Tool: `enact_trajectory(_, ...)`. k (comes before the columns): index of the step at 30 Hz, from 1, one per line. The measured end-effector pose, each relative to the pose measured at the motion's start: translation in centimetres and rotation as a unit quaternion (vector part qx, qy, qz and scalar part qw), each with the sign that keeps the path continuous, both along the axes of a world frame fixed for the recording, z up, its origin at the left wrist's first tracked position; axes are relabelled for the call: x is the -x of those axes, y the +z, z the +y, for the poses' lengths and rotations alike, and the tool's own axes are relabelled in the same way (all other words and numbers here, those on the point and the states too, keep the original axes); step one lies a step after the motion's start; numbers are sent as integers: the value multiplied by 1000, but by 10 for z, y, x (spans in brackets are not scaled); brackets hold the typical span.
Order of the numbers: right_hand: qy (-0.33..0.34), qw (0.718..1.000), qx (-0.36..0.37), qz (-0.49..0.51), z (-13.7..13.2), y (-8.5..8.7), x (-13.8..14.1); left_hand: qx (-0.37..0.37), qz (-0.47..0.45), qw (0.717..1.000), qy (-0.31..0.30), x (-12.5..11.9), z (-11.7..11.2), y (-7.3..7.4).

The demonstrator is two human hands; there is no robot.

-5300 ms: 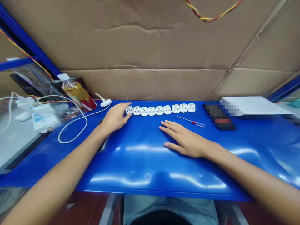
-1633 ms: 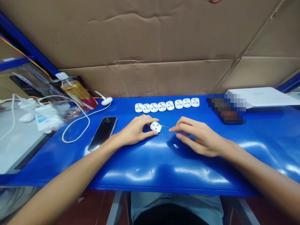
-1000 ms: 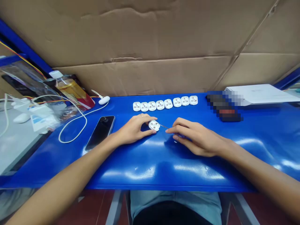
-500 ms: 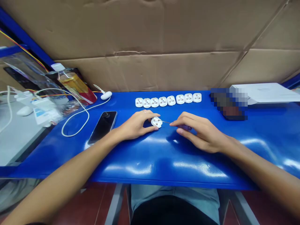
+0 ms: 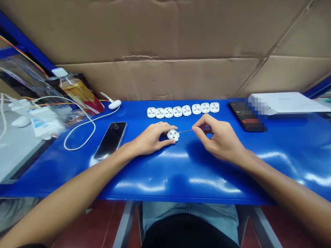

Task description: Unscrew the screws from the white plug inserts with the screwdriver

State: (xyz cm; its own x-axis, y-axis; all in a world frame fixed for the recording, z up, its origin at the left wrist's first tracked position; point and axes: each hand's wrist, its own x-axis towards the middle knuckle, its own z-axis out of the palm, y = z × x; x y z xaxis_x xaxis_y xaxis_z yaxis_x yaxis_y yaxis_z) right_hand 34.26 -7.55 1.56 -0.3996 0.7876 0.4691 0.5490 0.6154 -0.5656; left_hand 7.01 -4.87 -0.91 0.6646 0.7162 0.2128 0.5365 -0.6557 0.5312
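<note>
The left hand (image 5: 150, 136) lies cupped on the blue bench (image 5: 181, 179), its fingertips against the white plug (image 5: 173, 135), while the right hand (image 5: 219, 137) pinches a small screwdriver (image 5: 205, 128), whose thin shaft points left, its tip at the plug's right side.

Sheets of creased corrugated cardboard (image 5: 165, 38) line the wall behind the table (image 5: 289, 172), with one seam running across them and another slanting up at the right. A blue metal frame (image 5: 26, 39) edges the cardboard at the left, a red and yellow wire (image 5: 23, 55) along it, and a grey surface (image 5: 15, 158) lies beside the table. Below are dark red floor tiles (image 5: 77, 224) and grey metal legs (image 5: 124, 224). Bright light streaks the table's glossy blue top.
</note>
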Motion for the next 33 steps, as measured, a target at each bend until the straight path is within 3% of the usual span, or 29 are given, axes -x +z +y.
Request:
enact_trajectory(5, 59, 996, -35, -50, 5, 3, -8, -2, 2, 1000, -3, 0, -1, 0)
enact_trajectory(12, -34, 997, -24, -71, 6, -1, -5, -6, -3, 1000, -23, -1, -2, -2)
enact_trajectory(20, 147, 980, -78, -110, 10, 7, -18, -7, 21, 1000, -22, 0, -5, 1)
enact_trajectory(25, 47, 988, -74, -128, 7, 2, -16, 6, 10, 1000, -15, 0, -4, 1)
enact_trajectory(30, 103, 984, -97, -109, 5, 3, -13, 14, -3, 1000, -10, 0, -3, -1)
enact_trajectory(33, 86, 988, -75, -102, 4, 3, -13, 13, -2, 1000, -10, -1, -3, -1)
